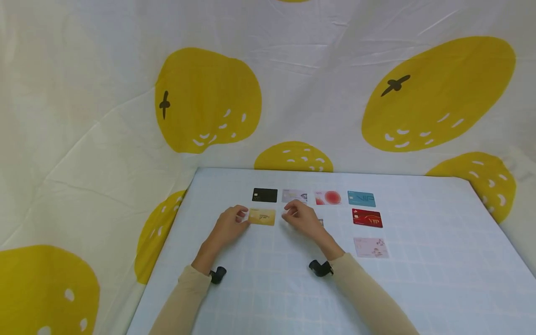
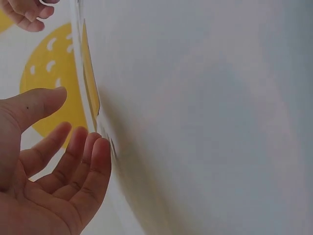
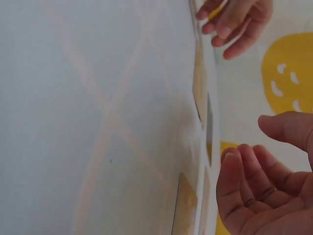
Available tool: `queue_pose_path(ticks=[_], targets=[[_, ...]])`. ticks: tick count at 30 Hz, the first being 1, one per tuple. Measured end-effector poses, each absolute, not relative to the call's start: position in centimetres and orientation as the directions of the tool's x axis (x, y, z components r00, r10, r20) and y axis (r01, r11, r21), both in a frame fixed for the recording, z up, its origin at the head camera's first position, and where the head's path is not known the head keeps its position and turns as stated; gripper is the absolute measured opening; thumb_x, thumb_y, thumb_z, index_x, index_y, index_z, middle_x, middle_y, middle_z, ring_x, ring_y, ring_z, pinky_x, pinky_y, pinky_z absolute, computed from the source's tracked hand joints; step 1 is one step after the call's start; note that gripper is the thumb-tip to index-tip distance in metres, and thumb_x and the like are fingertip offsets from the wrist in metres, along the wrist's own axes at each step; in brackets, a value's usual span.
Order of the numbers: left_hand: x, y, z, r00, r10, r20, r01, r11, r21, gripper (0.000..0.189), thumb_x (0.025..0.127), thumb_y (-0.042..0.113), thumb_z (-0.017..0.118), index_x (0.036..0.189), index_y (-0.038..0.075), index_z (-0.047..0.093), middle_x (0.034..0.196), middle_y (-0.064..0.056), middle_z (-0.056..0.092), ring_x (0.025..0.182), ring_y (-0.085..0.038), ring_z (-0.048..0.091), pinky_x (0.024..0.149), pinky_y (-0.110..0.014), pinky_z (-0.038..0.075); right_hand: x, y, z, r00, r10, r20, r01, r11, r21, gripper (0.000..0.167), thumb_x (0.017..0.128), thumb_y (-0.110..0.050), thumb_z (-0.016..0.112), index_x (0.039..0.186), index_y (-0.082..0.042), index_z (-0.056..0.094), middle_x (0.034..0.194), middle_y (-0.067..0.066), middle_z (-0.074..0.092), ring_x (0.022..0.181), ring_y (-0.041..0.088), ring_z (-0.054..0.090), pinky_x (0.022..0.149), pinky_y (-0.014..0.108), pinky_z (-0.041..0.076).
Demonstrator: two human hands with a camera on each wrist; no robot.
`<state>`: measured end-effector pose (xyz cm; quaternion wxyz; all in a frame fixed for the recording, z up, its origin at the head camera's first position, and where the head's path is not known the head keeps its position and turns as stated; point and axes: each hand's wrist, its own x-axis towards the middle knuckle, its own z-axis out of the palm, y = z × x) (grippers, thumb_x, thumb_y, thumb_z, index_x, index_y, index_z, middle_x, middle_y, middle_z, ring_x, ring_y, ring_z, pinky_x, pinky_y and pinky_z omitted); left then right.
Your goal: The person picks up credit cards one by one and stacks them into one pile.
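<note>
A gold card (image 1: 261,217) lies flat on the table between the two hands. My left hand (image 1: 231,225) is at the card's left edge, fingertips right beside it. In the left wrist view the thumb stands well apart from the loosely bent fingers (image 2: 100,156), with nothing between them. My right hand (image 1: 302,218) hovers just right of the gold card, thumb and fingers apart and holding nothing. Beneath that hand, another card (image 1: 321,222) shows only a small corner in the head view; the right wrist view shows more of this card (image 3: 185,208).
Along the back lie a black card (image 1: 265,195), a pale patterned card (image 1: 294,195), a white card with a red circle (image 1: 328,197) and a teal card (image 1: 362,198). Further right are a red VIP card (image 1: 367,218) and a pink floral card (image 1: 371,247). A patterned curtain hangs behind.
</note>
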<state>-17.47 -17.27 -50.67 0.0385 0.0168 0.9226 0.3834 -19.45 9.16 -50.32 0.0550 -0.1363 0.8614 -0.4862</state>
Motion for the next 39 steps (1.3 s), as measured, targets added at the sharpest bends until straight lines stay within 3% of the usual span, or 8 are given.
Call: queue_pose_path(ticks=[14, 28, 39], targets=[[-19.2, -17.4, -50.8, -0.987, 0.144, -0.072, 0.062, 0.753, 0.655, 0.043, 0.089, 0.018, 0.075, 0.129, 0.007, 0.062, 0.108, -0.007, 0.061, 0.095, -0.023, 0.055, 0.082, -0.039, 0.048, -20.3, 6.1, -51.4, -0.944, -0.325, 0.060, -0.216, 0.469, -0.856, 0.033, 0.086, -0.007, 0.075, 0.115, 0.003, 0.060, 0.091, 0.009, 0.061, 0.082, 0.023, 0.061, 0.074, 0.036, 0.053], [-19.7, -17.6, -51.5, -0.977, 0.188, -0.096, 0.093, 0.790, 0.606, 0.047, 0.088, 0.023, 0.077, 0.130, 0.009, 0.062, 0.108, -0.009, 0.058, 0.094, -0.023, 0.053, 0.082, -0.041, 0.047, -20.5, 5.3, -52.1, -0.937, -0.349, -0.024, -0.196, 0.581, -0.790, 0.051, 0.085, -0.013, 0.080, 0.125, 0.004, 0.054, 0.092, 0.011, 0.058, 0.083, 0.022, 0.053, 0.076, 0.035, 0.048], [-19.8, -17.3, -51.3, -0.977, 0.176, -0.122, 0.070, 0.800, 0.596, 0.048, 0.087, 0.019, 0.078, 0.131, 0.008, 0.061, 0.112, -0.011, 0.056, 0.100, -0.026, 0.055, 0.087, -0.044, 0.048, -20.4, 4.8, -52.2, -0.937, -0.348, -0.032, -0.214, 0.642, -0.737, 0.049, 0.084, -0.009, 0.078, 0.123, 0.005, 0.053, 0.098, 0.012, 0.052, 0.090, 0.025, 0.050, 0.081, 0.038, 0.047]])
